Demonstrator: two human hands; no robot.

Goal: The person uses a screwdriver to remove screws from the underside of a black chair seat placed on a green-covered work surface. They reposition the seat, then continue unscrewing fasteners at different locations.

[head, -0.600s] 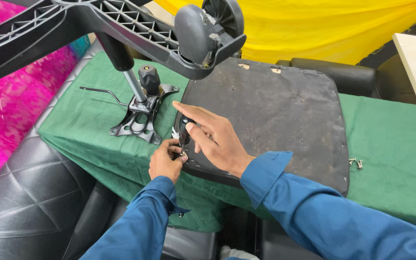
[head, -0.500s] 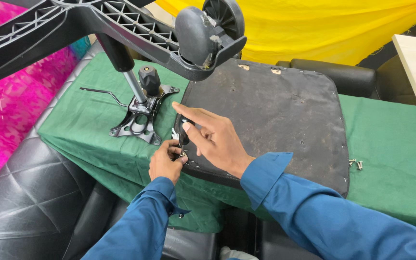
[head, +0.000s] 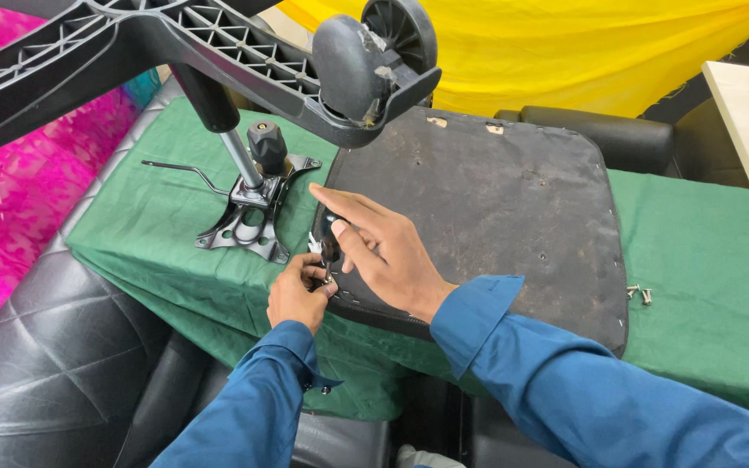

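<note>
Nearest, the left hand [head: 298, 295] is curled at the front-left edge of the upturned chair seat [head: 487, 217], its fingertips pinched on a small fastener [head: 316, 247]; what exactly they hold is too small to tell. The right hand [head: 383, 251] lies flat on the seat's dusty black underside just beside it, fingers loose and extended, grasping nothing. Judging from this, the step in hand is working a fitting at that edge, and the next move calls for a steady pinch while the flat hand braces the seat. Further off on the green cloth [head: 149, 217] stands the metal tilt mechanism [head: 253, 212], the chair base [head: 218, 52] tilted above it. A few loose screws [head: 639, 295] lie right of the seat
</note>
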